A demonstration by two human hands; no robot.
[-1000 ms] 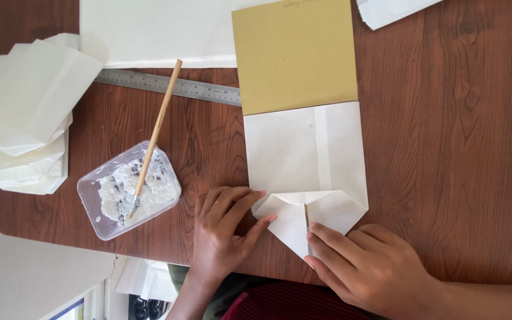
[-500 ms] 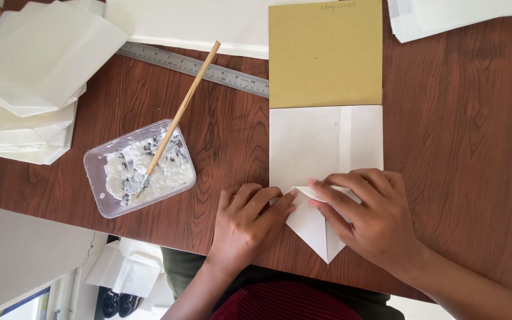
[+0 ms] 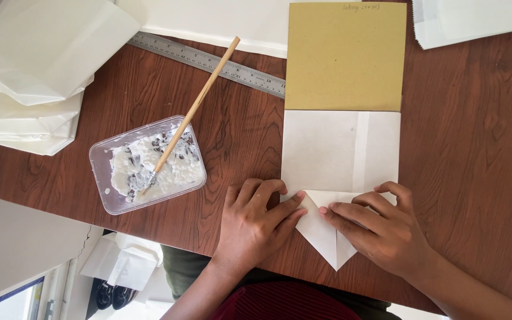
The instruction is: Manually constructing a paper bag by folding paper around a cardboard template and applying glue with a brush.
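The brown wooden worktop (image 3: 481, 148) carries everything here, and it gives you a hard, flat backing to crease against. On it, top centre, a square of tan cardboard (image 3: 345, 56) lies flat, with a white paper sheet (image 3: 333, 151) running from under its lower edge toward you. I judge the cardboard stiff enough to act as a former, and the paper light, thin and limp: it will slide on the smooth wood, buckle if pushed from one edge, and keep any crease you give it, wanted or not.

To the far left sits a stack of folded white paper bags (image 3: 31, 65), and another pile of white paper (image 3: 475, 21) shows at the top right. A steel ruler (image 3: 208, 59) lies slanted above the plastic tub of white paste (image 3: 149, 166), in which a wooden-handled brush (image 3: 191, 112) leans. The paste looks wet, so paper touched to it would likely go soft and tear easily.

The sheet's near end is folded into a point (image 3: 327, 237) reaching the worktop edge. Your left hand (image 3: 253, 222) lies flat, fingers extended, pressing the fold's left side; nothing is clenched. Your right hand (image 3: 383, 228) likewise rests with fingers spread on the fold's right side, fingertips near the centre line, pinning rather than grasping. Flat fingertip pressure along the crease suits this paper best; pinching a loose corner would probably crumple it.
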